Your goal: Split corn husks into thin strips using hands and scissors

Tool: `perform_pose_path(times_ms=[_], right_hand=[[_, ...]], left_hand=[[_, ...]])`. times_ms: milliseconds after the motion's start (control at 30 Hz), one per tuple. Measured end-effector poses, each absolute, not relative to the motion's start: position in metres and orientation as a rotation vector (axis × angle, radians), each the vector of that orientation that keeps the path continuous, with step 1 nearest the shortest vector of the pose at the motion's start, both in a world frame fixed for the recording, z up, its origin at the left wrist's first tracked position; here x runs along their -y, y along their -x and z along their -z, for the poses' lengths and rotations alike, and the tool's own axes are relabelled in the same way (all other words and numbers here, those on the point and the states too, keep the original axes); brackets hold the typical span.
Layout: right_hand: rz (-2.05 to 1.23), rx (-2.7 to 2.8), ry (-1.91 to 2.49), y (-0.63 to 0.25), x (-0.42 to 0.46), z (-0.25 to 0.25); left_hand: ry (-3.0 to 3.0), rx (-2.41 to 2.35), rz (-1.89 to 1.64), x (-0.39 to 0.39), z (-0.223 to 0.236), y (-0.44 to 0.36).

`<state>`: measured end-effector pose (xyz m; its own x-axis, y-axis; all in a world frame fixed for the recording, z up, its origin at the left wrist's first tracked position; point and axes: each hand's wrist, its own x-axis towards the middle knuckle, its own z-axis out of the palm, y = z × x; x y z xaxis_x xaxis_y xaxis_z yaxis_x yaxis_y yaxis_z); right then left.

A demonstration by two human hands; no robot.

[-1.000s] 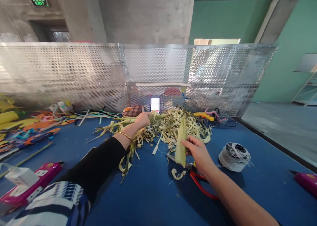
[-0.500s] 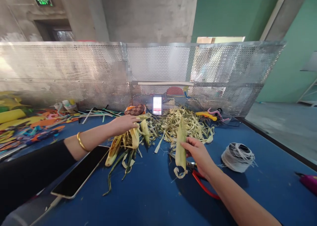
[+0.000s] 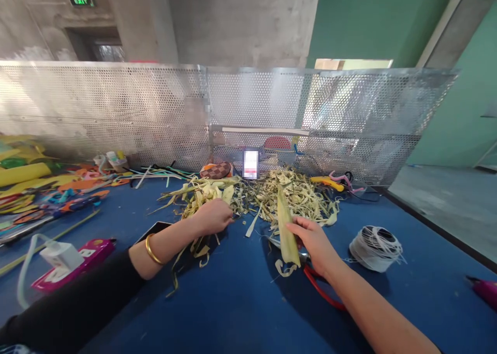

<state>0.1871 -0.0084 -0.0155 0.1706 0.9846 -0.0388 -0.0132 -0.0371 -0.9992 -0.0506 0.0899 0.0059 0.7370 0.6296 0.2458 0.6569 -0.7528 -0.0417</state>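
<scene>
My right hand pinches a long pale green husk leaf, which stands almost upright from my fingertips, its lower end curling onto the blue table. My left hand is curled shut on a bundle of husk strips at the near edge of the husk pile. Red-handled scissors lie under my right wrist, a string spool to the right.

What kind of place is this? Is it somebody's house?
Probably not a house; it looks like a craft workshop. A big blue worktable has a perforated metal screen along its back, a heap of dried husk strips and a spool of string lie on it, and the walls are bare concrete.
</scene>
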Motion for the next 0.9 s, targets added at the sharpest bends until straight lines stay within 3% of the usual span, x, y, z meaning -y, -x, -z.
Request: perform_pose_path(times_ms=[167,400,667,900], right_hand=[[-1.102,1.075,1.316,-0.187,0.008,0.017],[-1.084,1.117,1.331,-0.188,0.006,0.022],[-1.130,1.110,1.295,-0.193,0.002,0.024],[-1.194,1.049,1.211,-0.188,0.007,0.018]], left_hand=[[2.800,1.525,0.504,-0.078,-0.006,0.023],[2.338,2.145,0.411,-0.135,-0.016,0.013],[2.372,2.147,0.532,-0.141,-0.023,0.013],[2.799,1.782,0.966,-0.070,-0.020,-0.023]])
